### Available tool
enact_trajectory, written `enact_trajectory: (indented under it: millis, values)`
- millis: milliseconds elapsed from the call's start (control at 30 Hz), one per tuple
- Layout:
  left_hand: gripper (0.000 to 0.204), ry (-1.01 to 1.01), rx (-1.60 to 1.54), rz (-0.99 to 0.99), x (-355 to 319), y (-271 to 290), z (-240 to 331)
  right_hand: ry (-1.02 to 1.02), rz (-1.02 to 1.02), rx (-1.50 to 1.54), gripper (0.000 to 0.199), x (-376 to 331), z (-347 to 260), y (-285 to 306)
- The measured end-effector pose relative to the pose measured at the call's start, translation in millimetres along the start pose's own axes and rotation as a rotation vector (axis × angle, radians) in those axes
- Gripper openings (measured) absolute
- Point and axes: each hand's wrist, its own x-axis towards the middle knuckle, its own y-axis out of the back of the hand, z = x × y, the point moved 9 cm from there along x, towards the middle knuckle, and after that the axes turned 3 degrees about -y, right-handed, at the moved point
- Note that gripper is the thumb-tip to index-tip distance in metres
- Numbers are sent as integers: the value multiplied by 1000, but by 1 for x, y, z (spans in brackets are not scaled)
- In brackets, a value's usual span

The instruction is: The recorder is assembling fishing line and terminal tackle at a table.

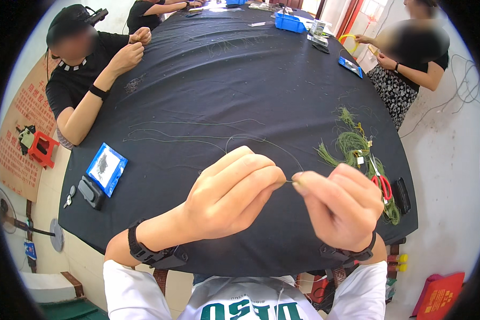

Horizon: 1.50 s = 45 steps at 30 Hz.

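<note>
My left hand (232, 194) and my right hand (341, 205) meet above the near edge of a table covered in black cloth (224, 80). Both pinch a thin green thread (261, 140) between thumb and forefinger, fingertips almost touching. The thread loops away over the cloth toward the table's middle. A bundle of green threads (352, 144) lies to the right of my right hand, with red-handled scissors (381, 184) on it.
A blue tray (106, 168) and a black device (90, 192) sit at the near left. A person in black works at the left edge; another stands at the far right. Blue bins (289, 22) are at the far end. A red stool (40, 149) stands left.
</note>
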Motion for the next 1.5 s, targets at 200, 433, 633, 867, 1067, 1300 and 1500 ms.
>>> enact_trajectory:
  millis: [200, 433, 633, 867, 1067, 1300, 1500]
  values:
    - [23, 61, -97, 1, 1, 1, -1, -142, -17, 128, 18, 2, 20, -1]
    - [16, 253, -108, 12, -3, 7, -20, -296, -94, 267, 14, -3, 29, -9]
    - [12, 469, -236, -20, -10, 7, -34, -485, -159, 354, 11, -8, 45, -20]
    - [8, 681, -380, -68, -21, -1, -47, -468, -122, 322, 9, -3, 44, -10]
    - [8, 731, -419, -59, -23, -3, -50, -503, -133, 311, 7, -7, 51, -16]
    - [8, 815, -500, -153, -27, -13, -51, -571, -88, 313, 5, -7, 56, -10]
    - [9, 789, -366, -148, -26, -9, -49, -591, 184, 434, 6, -16, 65, 11]
